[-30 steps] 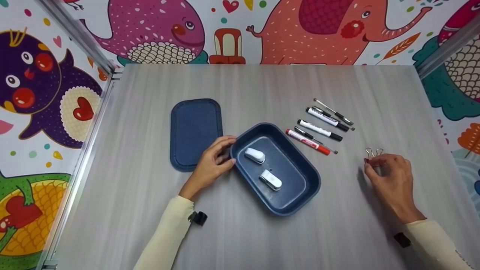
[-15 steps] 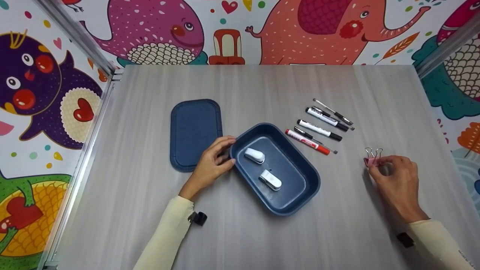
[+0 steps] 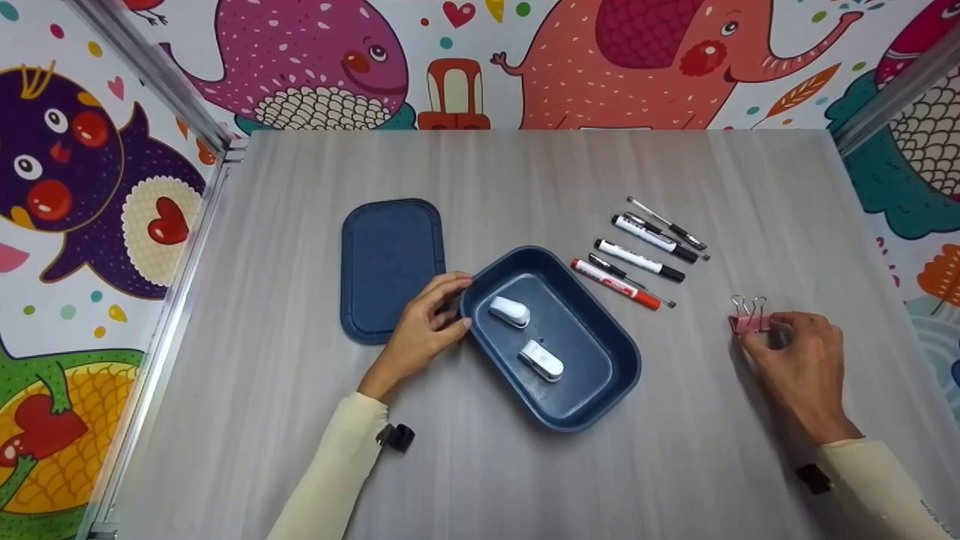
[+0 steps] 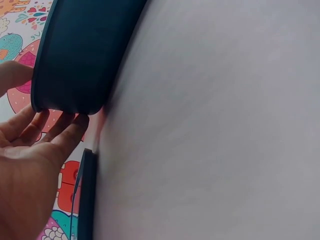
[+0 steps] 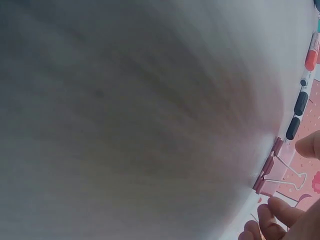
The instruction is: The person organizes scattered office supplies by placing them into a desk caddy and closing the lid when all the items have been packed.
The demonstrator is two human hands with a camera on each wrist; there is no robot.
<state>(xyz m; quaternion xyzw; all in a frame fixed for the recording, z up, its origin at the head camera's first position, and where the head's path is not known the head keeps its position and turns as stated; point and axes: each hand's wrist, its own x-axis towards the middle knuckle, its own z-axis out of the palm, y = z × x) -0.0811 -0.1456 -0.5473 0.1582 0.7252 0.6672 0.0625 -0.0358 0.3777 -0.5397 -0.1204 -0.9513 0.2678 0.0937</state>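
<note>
My left hand [image 3: 424,326] holds a dark blue plastic box [image 3: 626,330] by its near-left corner, with thumb and fingertips on the outer walls. In the left wrist view, the fingertips meet the end wall of the box. Two white clips, one at the upper left [image 3: 510,311] and one nearer the middle [image 3: 541,360], lie inside. On the right, a pink binder clip [image 3: 750,323] with wire handles sits on the table. Beside it is my right hand [image 3: 806,367]; the right wrist view shows its thumb and fingers spread around the clip, apart from it.
Left of the box lies its flat blue lid [image 3: 392,262]. Behind and right of the box are a red marker [image 3: 615,283], a white marker with black ends [image 3: 639,260], another such marker [image 3: 654,238] and several pens. Patterned walls border the table [image 3: 525,180].
My right hand has let go of the pink binder clip and drawn slightly right, so more of the clip shows. My left hand and the box have stayed put.
</note>
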